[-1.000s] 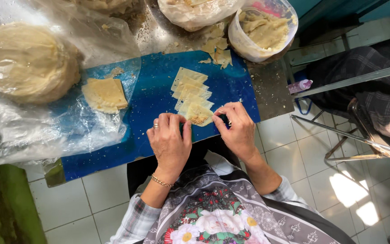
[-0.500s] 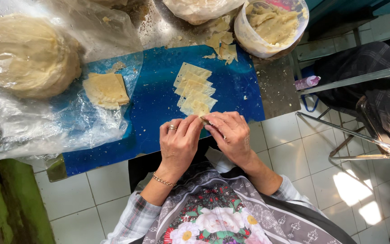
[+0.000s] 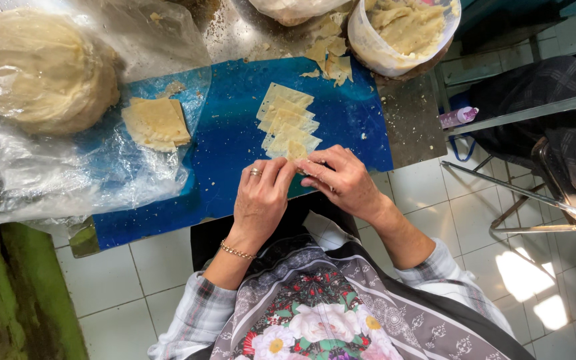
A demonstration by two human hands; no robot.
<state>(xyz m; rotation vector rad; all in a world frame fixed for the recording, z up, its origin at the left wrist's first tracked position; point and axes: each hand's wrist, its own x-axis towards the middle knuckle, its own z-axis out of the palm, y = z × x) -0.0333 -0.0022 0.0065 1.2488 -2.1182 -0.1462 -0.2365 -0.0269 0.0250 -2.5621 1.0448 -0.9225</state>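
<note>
1. Hands meet at the near edge of the blue board (image 3: 235, 133): your left hand (image 3: 261, 200) and right hand (image 3: 345, 180) pinch one small dough square (image 3: 297, 152) between their fingertips, both closed on it, seemingly so that you can fold or seal it from both sides at once.
2. That square sits at the near end of a row of squares (image 3: 287, 120), and the row runs away from you, each piece overlapping the next, which keeps them within easy reach. I count about five or six in the row; the overlaps make it hard to be sure.
3. One stack of larger dough sheets (image 3: 156, 123) lies to the left on the clear plastic (image 3: 68, 180), probably to keep it from sticking or drying.
4. One big dough mound (image 3: 41, 70) rests at the far left, wrapped in the same plastic.
5. One white tub (image 3: 378, 50) of filling stands at the far right, just beyond the board, close to your right hand.
6. Scraps (image 3: 331, 60) of dough lie loose beside the tub; I cannot count them.
7. You wear one ring (image 3: 255, 172) and one bracelet (image 3: 237, 251), both on the left hand.
</note>
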